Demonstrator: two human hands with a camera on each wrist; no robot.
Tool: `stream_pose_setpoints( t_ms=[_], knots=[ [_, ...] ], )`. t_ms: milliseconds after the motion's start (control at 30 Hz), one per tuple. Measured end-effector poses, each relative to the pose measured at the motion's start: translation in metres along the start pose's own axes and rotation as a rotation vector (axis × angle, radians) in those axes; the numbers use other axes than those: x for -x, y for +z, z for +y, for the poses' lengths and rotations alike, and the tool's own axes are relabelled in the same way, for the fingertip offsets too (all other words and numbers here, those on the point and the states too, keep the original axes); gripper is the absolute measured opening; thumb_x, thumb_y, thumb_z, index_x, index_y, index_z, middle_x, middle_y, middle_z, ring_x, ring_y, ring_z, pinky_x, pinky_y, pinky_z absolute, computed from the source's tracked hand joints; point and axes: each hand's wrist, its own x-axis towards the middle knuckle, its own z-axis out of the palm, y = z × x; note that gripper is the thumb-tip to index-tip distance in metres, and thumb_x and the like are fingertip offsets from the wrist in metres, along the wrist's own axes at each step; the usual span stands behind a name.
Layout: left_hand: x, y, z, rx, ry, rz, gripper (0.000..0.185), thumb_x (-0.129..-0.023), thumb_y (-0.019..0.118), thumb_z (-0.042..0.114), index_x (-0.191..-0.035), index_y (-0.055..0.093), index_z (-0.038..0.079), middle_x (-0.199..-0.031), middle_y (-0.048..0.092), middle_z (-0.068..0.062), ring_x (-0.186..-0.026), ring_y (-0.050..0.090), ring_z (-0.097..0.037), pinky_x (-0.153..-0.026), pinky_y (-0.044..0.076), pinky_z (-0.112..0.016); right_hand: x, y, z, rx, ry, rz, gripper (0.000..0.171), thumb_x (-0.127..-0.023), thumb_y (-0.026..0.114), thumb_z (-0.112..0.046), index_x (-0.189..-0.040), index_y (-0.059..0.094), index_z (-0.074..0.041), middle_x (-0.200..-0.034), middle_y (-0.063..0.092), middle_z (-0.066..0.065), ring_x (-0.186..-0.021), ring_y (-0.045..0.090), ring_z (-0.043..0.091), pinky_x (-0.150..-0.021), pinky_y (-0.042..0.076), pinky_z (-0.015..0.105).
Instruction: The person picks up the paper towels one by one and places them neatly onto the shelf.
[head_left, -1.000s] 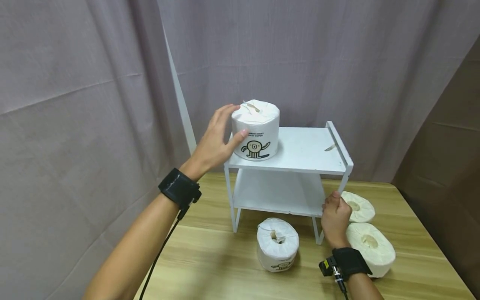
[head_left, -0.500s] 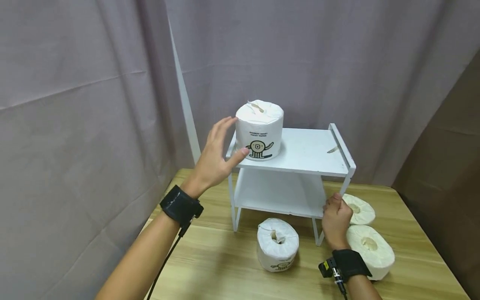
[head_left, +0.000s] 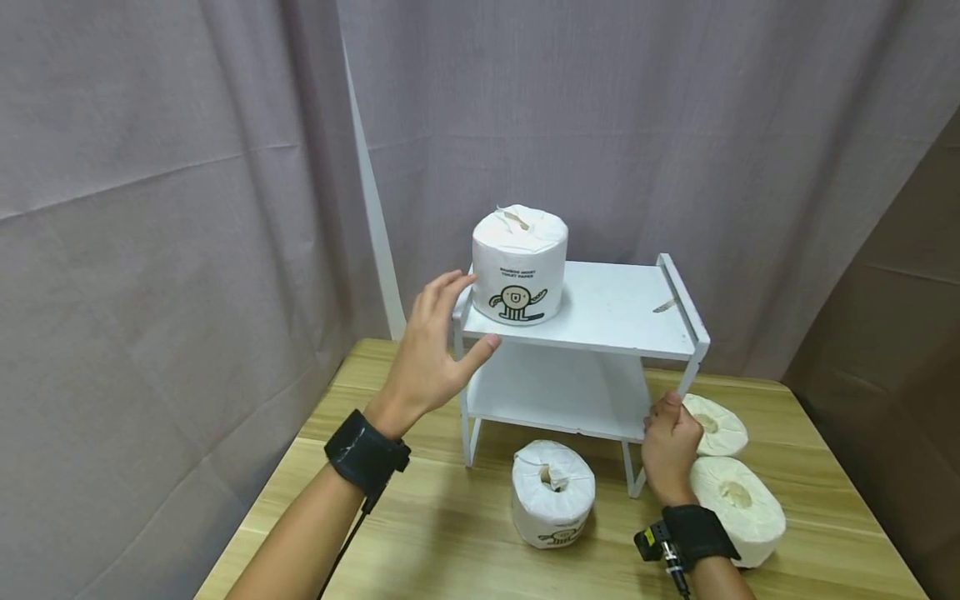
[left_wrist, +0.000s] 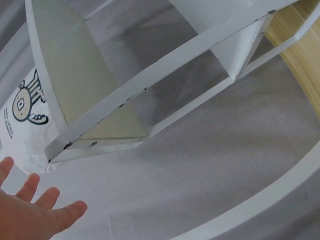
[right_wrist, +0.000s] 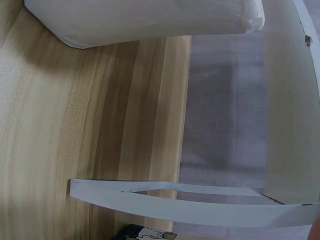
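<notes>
A white wrapped toilet roll with a printed cartoon figure stands upright at the left end of the top board of a white two-tier shelf. Just left of and in front of that roll is my left hand, fingers spread and holding nothing; in the left wrist view its fingertips are apart from the shelf. My right hand grips the shelf's right front leg. On the table before the shelf stands another printed toilet roll, its lower part seen in the right wrist view.
Two cream-wrapped rolls stand on the wooden table to the right of the shelf, partly behind my right hand. Grey curtains hang behind and at the left; a brown panel closes off the right side.
My left hand has let go of the roll on the top board and drawn down and away from it. The right hand keeps its hold on the shelf leg.
</notes>
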Motion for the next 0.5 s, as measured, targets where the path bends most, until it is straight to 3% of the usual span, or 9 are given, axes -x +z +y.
stream_pose_setpoints(
  t_ms=[233,500],
  knots=[
    [0.012,0.004,0.0,-0.037,0.023,0.026,0.076,-0.094,0.066,0.052,-0.155,0.047,0.012,-0.161,0.04,-0.017,-0.147,0.038,-0.034,-0.116,0.036,-0.061,0.0,0.002,0.0,-0.002,0.004,-0.002,0.065,-0.115,0.042,-0.03,-0.068,0.055,0.013,-0.056,0.047,-0.018,-0.055,0.045,-0.006,-0.054,0.035,0.014],
    [0.021,0.012,0.004,-0.012,0.033,0.071,0.075,-0.093,0.067,0.052,-0.155,0.047,0.015,-0.159,0.041,-0.016,-0.146,0.04,-0.033,-0.114,0.038,-0.061,-0.002,0.0,-0.004,-0.002,-0.007,-0.006,0.062,-0.115,0.044,-0.028,-0.068,0.055,0.01,-0.057,0.048,-0.019,-0.056,0.047,-0.005,-0.056,0.036,0.014]
  ],
)
